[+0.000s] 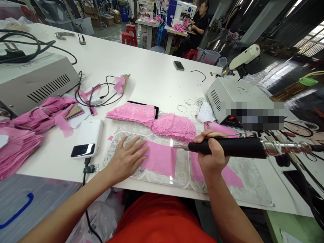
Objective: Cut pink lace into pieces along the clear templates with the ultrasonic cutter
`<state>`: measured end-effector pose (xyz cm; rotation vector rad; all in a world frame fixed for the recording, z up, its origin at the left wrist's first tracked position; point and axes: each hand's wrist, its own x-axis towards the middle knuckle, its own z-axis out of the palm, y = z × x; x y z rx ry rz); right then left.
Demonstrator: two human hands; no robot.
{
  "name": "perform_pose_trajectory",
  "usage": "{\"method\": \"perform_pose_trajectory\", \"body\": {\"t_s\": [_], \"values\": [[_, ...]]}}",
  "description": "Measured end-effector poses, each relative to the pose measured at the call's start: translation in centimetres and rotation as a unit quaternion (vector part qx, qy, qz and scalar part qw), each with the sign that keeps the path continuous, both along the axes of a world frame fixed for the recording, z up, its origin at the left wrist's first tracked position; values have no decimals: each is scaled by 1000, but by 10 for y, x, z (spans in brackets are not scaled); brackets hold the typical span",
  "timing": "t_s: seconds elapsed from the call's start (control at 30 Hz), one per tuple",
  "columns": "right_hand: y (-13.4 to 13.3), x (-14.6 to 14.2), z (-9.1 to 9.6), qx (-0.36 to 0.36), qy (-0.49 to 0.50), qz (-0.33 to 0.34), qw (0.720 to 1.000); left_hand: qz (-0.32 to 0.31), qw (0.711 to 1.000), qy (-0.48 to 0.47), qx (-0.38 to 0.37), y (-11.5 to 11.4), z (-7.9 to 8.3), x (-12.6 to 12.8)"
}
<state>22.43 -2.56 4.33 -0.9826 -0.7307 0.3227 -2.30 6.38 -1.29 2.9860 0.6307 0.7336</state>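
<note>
My left hand (129, 157) lies flat with fingers spread, its fingertips on the left edge of a pink fabric piece (160, 158). That piece rests on a clear plastic sheet (181, 172) on the table. My right hand (214, 153) is wrapped round a black-handled tool (235, 147) with a thin metal tip, which points left over the fabric's right edge; whether it touches cannot be told. Another pink piece (231, 177) lies partly hidden under my right hand. Behind the sheet sit two stacks of pink lace, one on the left (133, 113) and one on the right (174, 127).
A white power bank (88, 138) with a cable stands left. Pink fabric bundles (20, 148) lie beside a grey box (37, 77). Another box (227, 98) stands right, near thin loose rings (199, 101). A phone (178, 65) lies farther back. A person (199, 27) sits beyond, by a sewing machine.
</note>
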Motion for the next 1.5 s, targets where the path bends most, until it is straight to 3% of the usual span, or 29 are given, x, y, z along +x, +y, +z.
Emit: {"method": "perform_pose_trajectory", "body": {"t_s": [0.13, 0.3, 0.53, 1.5], "values": [[-8, 11, -2, -9, 8, -24, 1000, -19, 999, -27, -8, -7, 6, 7], [-13, 17, -5, 6, 24, -42, 999, -66, 997, -37, -4, -28, 12, 43], [-16, 24, -8, 37, 33, -18, 999, -72, 997, -6, -29, -40, 5, 85], [-13, 22, -17, 49, 8, 28, 998, -80, 997, 12, -11, -40, -1, 86]]}}
